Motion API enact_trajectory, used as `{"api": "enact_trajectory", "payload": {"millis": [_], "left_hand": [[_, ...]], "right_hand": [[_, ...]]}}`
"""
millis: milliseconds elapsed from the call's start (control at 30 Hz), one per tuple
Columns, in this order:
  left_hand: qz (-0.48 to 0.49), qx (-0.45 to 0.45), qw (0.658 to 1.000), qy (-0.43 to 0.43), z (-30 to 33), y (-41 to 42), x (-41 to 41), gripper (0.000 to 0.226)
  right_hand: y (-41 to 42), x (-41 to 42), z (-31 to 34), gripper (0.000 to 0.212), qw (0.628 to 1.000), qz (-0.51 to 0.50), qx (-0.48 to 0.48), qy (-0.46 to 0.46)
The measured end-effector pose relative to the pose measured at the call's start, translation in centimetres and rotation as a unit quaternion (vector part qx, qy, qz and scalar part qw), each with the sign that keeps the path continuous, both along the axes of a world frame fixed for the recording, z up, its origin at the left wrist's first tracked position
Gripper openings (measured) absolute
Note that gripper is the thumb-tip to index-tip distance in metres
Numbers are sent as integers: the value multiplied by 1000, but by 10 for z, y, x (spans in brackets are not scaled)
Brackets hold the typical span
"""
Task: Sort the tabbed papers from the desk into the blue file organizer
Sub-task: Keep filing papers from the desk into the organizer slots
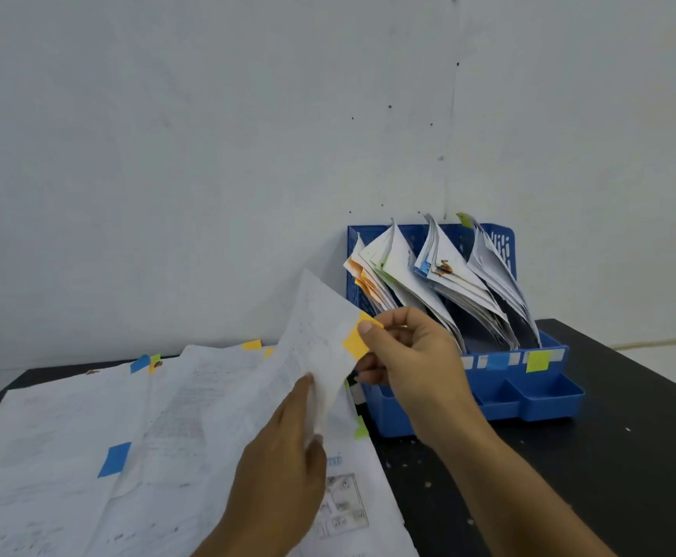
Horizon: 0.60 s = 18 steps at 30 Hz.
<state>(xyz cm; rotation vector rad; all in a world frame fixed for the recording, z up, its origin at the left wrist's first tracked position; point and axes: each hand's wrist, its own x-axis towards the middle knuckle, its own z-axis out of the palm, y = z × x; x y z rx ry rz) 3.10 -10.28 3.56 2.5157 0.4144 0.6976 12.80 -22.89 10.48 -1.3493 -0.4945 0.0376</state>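
File organizer (529, 400) is standing on the desk (609, 456), back against the wall (167, 134); filed papers (441, 291) are leaning in its upright slots, low trays sitting at its front. Left of the organizer, loose sheets (67, 436) are lying spread on the desk. One raised sheet (312, 335) is hanging just left of the organizer, right hand (408, 355) pinching its tab (358, 340), left hand (284, 468) holding its lower edge.
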Motion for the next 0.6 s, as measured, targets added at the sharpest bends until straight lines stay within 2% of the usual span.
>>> {"api": "enact_trajectory", "payload": {"millis": [133, 233, 300, 333, 400, 467, 533, 600], "left_hand": [[28, -29, 998, -43, 13, 5, 9, 71], [46, -30, 997, -62, 23, 12, 18, 56], [57, -57, 993, -84, 30, 16, 22, 50], [58, -75, 991, -96, 33, 17, 24, 50], [58, -107, 985, -120, 36, 19, 26, 49], [55, -126, 981, -135, 41, 18, 29, 48], [48, -141, 977, -153, 49, 16, 33, 48], [31, -147, 973, -176, 60, 14, 36, 47]], "right_hand": [[12, 5, 13, 11, 999, 26, -9, -17], [19, 8, 19, 25, 999, 49, 10, -19], [22, 18, 15, 34, 997, -29, -12, -74], [23, 28, 10, 32, 984, -107, -65, -131], [22, 51, -4, 31, 911, -240, -235, -238], [24, 73, -15, 52, 841, -273, -378, -275], [28, 90, -20, 65, 798, -280, -442, -300], [31, 103, -15, 59, 769, -299, -457, -331]]}}
